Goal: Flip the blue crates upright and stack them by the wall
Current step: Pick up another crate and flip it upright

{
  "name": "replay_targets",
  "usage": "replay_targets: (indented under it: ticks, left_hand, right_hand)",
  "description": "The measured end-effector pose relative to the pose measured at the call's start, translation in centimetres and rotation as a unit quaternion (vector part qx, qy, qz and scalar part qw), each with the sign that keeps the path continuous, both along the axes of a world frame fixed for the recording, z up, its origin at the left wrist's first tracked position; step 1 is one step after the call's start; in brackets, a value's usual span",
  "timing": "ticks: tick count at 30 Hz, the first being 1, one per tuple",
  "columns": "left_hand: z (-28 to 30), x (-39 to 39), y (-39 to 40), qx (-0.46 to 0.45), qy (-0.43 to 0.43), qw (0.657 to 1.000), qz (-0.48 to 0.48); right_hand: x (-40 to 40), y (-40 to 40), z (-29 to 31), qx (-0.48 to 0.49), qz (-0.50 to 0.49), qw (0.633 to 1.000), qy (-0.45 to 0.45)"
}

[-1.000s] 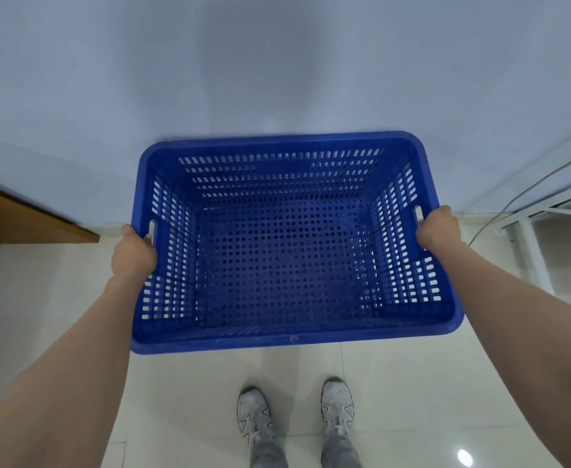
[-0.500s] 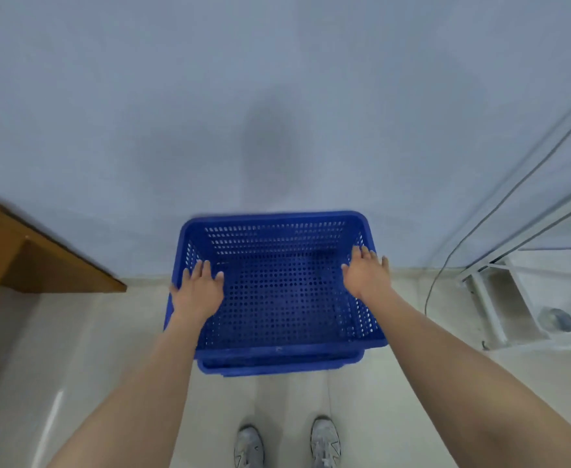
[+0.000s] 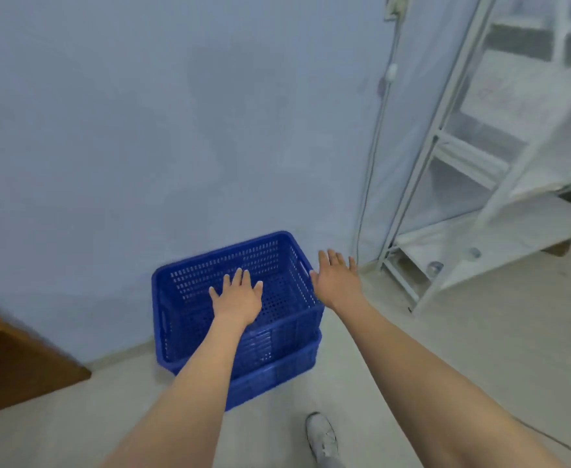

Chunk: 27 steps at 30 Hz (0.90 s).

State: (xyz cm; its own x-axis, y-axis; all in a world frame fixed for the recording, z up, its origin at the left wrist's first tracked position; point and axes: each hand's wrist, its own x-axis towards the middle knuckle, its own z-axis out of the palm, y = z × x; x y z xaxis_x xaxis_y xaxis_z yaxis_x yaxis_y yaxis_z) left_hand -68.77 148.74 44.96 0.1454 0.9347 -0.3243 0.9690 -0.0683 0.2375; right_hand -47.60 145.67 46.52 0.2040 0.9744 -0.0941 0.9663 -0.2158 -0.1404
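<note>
Two blue crates [image 3: 277, 336] nested upright against wall [image 3: 142, 130]; left hand [image 3: 237, 295], right hand [image 3: 336, 282] spread, empty

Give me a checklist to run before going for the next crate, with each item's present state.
1. Top crate upright, open side up: ok.
2. Top crate nested in lower crate: ok, though the rims look slightly offset.
3. Stack against the wall: ok.
4. Left hand empty, fingers spread: ok.
5. Right hand empty, clear of the crate: ok.
6. More crates left to flip: cannot tell, none in view.
</note>
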Motion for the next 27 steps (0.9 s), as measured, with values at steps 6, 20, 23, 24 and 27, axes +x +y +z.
replay_targets:
  ticks: [6, 20, 23, 24, 27]
  left_hand:
    - [-0.4, 7.2, -12.1, -0.029, 0.015, 0.989, -0.143]
    - [-4.8, 35.5, -44.4, -0.059, 0.080, 0.883, -0.459]
    - [-7.7, 42.2, -50.2, -0.046, 0.107, 0.869, -0.482]
    - [-8.8, 44.4, -52.1, -0.045, 0.113, 0.864, -0.489]
    - [-12.4, 49.3, -57.9, -0.061, 0.124, 0.847, -0.513]
  right_hand:
    - [4.5, -17.7, 0.5, -0.036, -0.129, 0.991, 0.016]
    - [24.7, -63.6, -6.1, -0.116, -0.471, 0.871, 0.072]
    - [28.6, -72.0, -9.5, -0.126, -0.505, 0.849, 0.091]
    - [29.9, -74.6, -10.7, -0.130, -0.514, 0.843, 0.096]
    - [33.0, -81.2, -14.6, -0.141, -0.541, 0.821, 0.111]
